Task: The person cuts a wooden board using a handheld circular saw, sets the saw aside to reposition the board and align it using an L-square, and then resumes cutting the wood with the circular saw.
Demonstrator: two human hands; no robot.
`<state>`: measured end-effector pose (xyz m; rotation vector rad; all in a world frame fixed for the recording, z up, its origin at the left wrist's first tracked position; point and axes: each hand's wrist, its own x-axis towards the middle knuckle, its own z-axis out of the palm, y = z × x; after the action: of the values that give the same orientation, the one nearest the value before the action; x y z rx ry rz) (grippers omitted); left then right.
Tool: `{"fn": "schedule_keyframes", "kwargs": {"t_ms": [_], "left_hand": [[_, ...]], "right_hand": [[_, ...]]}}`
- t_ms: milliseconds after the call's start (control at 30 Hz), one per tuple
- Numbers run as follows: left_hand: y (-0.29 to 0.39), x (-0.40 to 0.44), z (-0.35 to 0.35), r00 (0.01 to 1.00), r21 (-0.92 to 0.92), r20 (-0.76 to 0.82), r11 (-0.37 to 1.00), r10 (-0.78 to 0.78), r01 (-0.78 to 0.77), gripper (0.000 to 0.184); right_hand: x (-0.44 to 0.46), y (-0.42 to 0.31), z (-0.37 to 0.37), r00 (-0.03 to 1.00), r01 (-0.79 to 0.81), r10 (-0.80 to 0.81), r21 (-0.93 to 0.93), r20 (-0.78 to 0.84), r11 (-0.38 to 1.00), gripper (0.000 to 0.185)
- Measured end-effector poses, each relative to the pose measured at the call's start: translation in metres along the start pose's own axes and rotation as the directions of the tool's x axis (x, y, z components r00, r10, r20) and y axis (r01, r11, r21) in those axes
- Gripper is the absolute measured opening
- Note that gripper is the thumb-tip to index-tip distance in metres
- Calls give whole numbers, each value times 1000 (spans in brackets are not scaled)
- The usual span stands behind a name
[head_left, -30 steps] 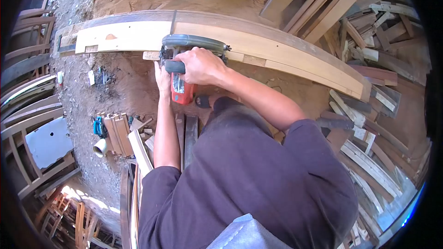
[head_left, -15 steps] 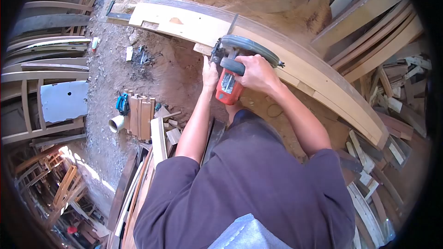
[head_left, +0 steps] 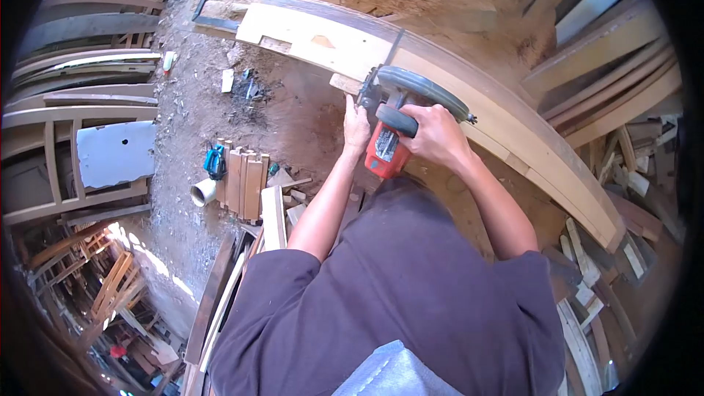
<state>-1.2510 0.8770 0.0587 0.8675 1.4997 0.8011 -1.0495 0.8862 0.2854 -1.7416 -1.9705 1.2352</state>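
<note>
A circular saw (head_left: pixel 387 147) with a red motor body and a dark round blade guard rests across a long curved wooden beam (head_left: pixel 469 81). My right hand (head_left: pixel 440 136) is wrapped around the saw's dark rear handle. At the saw's front left side, my left hand (head_left: pixel 357 126) is closed, its fingertips against the dark metal base. Just above those fingertips, a small wood block (head_left: pixel 343 83) juts from the beam's near edge. The guard and base conceal the blade's contact with the wood, and part of my left fingers is hidden.
Curved wooden frames (head_left: pixel 95 66) are stacked at left, with a white panel (head_left: pixel 117 152) among them. A teal power tool (head_left: pixel 215 162), a white pipe piece (head_left: pixel 203 191) and short boards (head_left: pixel 244 185) lie on the dirt floor. More planks (head_left: pixel 609 95) lean at right.
The whole view has shifted, so the beam, saw and both hands appear farther right and slightly lower. Both hands keep the same hold, and the saw's place on the beam looks nearly unchanged.
</note>
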Motion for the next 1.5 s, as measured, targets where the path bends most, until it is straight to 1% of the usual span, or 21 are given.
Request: {"fn": "schedule_keyframes", "kwargs": {"t_ms": [100,133,400,500,567,633,733,833,900,1000,1033,1067,1100,1167,1200,1267,1333,1400,1433,1467,1500], "left_hand": [[-5,-18,18,999,17,4,999,48,-48,71],[-7,-15,16,995,12,-10,995,97,-97,71],[13,4,-15,986,-37,19,986,163,-162,72],[-1,18,-23,990,-159,-6,978,138,-137,71],[15,18,-36,998,-50,30,997,53,-51,71],[13,21,-41,996,-46,24,996,84,-83,69],[2,23,-37,995,-23,-1,994,103,-103,68],[8,20,-39,996,22,-39,996,82,-81,69],[28,14,-43,999,134,-38,991,-7,12,72],[58,5,-57,997,161,4,984,-74,72,74],[43,17,-69,987,99,45,984,-152,147,76],[15,37,-91,995,271,40,957,94,-101,75],[-11,57,-114,942,452,32,836,333,-311,75],[76,65,-160,972,563,-4,804,233,-190,82],[108,84,-178,965,699,-61,701,254,-140,88],[132,132,-213,815,895,59,331,576,-299,103],[181,166,-228,810,930,365,-131,460,-344,112],[215,196,-222,839,773,516,-514,170,-372,128],[177,248,-236,607,707,690,-546,395,-448,148],[186,254,-230,605,707,691,-545,396,-451,148],[200,257,-219,710,642,683,-606,173,-470,153]], "right_hand": [[-25,13,-3,1000,11,-11,17,-25,1000,34],[-22,10,-1,998,32,-30,33,-58,999,29],[7,-25,2,998,33,-31,56,-47,998,25],[19,-33,5,1000,16,-15,44,-26,999,25],[26,-37,8,1000,-1,1,28,-7,1000,26],[31,-38,13,999,-27,28,-28,37,999,34],[30,-36,15,997,-51,55,-76,55,996,36],[29,-46,10,999,-44,44,12,27,999,34],[30,-47,12,999,-38,38,3,9,999,30],[31,-48,12,999,-43,43,3,-14,999,26],[30,-48,12,998,-62,62,13,-18,998,25],[29,-50,11,998,-54,54,11,-18,998,25],[27,-51,11,998,-57,57,-4,-22,998,26],[27,-53,11,998,-63,63,-16,-23,998,26],[27,-54,11,998,-58,58,-16,-23,998,26],[25,-55,10,996,-80,79,-6,-30,997,26],[24,-58,9,996,-86,86,-6,-30,996,26],[23,-57,9,995,-98,98,-4,-20,995,25],[21,-55,10,996,-91,91,-7,-17,996,25],[20,-53,10,996,-84,84,-10,-14,996,25],[18,-54,9,995,-96,96,-12,-15,995,25]]}}
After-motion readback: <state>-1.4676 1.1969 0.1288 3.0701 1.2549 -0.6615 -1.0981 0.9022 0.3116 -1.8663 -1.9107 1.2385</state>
